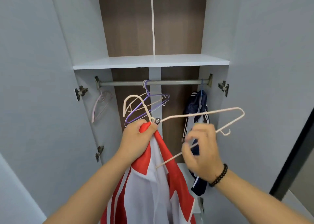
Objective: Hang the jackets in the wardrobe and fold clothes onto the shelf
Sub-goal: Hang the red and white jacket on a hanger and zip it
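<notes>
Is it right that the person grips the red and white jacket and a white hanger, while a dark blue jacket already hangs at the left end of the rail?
Not quite. In the head view the dark blue jacket hangs at the right end of the rail, not the left. The rest holds: the left hand grips the red and white jacket with the white hanger, whose lower bar the right hand pinches.

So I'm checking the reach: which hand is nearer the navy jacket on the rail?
Right. The right hand overlaps the navy jacket in view; the left hand is off to its left.
</notes>
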Demonstrator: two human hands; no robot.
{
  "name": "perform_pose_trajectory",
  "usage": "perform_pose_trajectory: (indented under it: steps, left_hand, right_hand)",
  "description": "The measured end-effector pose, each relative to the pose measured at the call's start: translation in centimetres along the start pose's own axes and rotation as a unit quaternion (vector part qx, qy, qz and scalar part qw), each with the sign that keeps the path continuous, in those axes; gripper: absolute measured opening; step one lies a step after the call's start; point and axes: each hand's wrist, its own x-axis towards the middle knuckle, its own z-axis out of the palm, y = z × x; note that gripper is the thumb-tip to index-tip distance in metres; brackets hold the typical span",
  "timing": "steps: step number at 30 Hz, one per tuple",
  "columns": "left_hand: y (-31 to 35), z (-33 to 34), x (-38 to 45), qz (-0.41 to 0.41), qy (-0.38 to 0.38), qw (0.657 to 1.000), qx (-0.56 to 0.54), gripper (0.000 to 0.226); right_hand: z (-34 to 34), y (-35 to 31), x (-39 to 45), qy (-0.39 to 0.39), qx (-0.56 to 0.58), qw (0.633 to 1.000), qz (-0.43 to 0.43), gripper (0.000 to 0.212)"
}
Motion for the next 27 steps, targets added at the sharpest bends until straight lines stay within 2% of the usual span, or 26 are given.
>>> perform_pose_trajectory:
  steps: [2, 4, 8, 9, 13, 17, 20, 23, 27]
  left_hand:
    - [0.7, -0.1, 0.9, 0.001, 0.033, 0.999, -0.023, 0.044]
    - [1.4, -0.5, 1.6, 0.006, 0.051, 0.997, -0.059, 0.046]
    - [2.5, -1.0, 2.1, 0.010, 0.067, 0.991, -0.115, 0.047]
    - [2.6, -1.0, 2.2, 0.008, 0.069, 0.990, -0.127, 0.048]
    - [2.3, -1.8, 2.3, 0.027, 0.066, 0.992, -0.103, 0.049]
    - [0.4, -4.2, 2.5, 0.017, 0.042, 0.999, -0.013, 0.069]
    - [-1.1, -6.2, 2.3, 0.018, 0.019, 0.998, 0.055, 0.058]
    - [-2.8, -8.1, 2.5, 0.005, 0.006, 0.996, 0.091, 0.063]
    - [-4.4, -9.7, 2.7, 0.013, -0.002, 0.987, 0.157, 0.057]
  right_hand:
    - [0.7, -0.7, -2.4, -0.022, 0.043, 0.997, 0.059, 0.015]
    - [1.8, -0.9, -4.7, -0.061, 0.049, 0.985, 0.156, 0.019]
    - [4.3, 0.6, -6.5, -0.174, 0.012, 0.937, 0.303, 0.052]
    - [4.8, 1.0, -6.3, -0.204, 0.016, 0.920, 0.334, 0.053]
    - [5.5, 3.2, -4.6, -0.293, -0.047, 0.892, 0.340, 0.022]
    - [3.5, 6.6, -2.3, -0.295, -0.073, 0.874, 0.380, 0.016]
    - [1.5, 8.6, -0.4, -0.313, -0.124, 0.886, 0.319, 0.015]
    - [0.0, 9.9, 1.4, -0.289, -0.124, 0.902, 0.295, 0.021]
    - [-0.9, 11.5, 2.7, -0.217, -0.086, 0.896, 0.377, 0.021]
